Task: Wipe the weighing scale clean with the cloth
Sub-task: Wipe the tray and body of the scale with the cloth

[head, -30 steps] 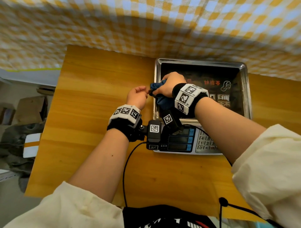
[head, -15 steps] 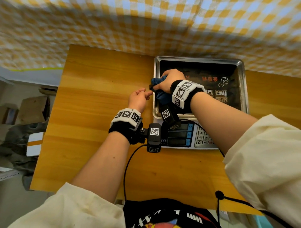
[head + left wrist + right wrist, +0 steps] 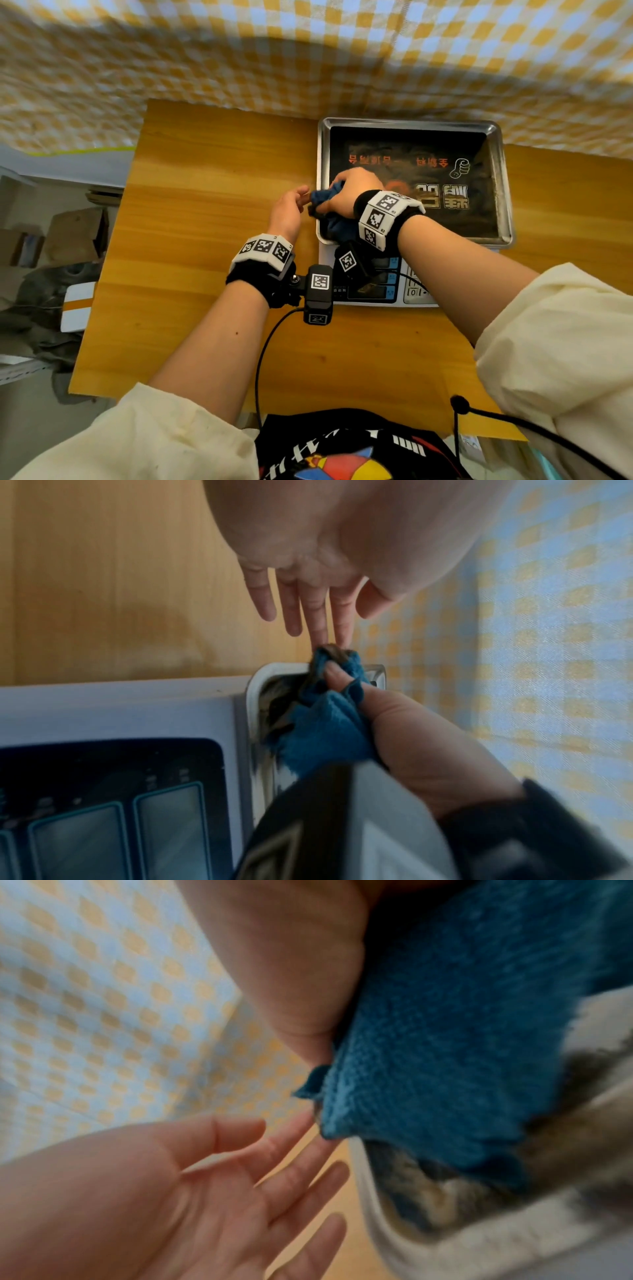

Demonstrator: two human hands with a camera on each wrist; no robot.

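Observation:
The weighing scale (image 3: 387,291) stands on the wooden table, its steel pan (image 3: 411,122) dark and reflective, with a display and keypad at the near side. My right hand (image 3: 349,192) grips a bunched blue cloth (image 3: 323,198) over the pan's left edge. The left wrist view shows the cloth (image 3: 325,723) wrapped in the right hand's thumb and fingers (image 3: 335,677). My left hand (image 3: 291,209) hovers just left of the pan with straight fingers (image 3: 308,607). Their tips reach the cloth's end (image 3: 445,1042) and hold nothing.
The table (image 3: 205,205) is bare wood to the left of the scale. A yellow and blue checked fabric (image 3: 308,51) hangs behind it. Cardboard boxes and clutter (image 3: 68,233) lie on the floor past the table's left edge. A black cable (image 3: 267,342) trails from my left wrist.
My left hand was curled against the cloth's end a second ago; its fingers have since straightened and let go. The right hand keeps its grip on the cloth at the pan's left edge.

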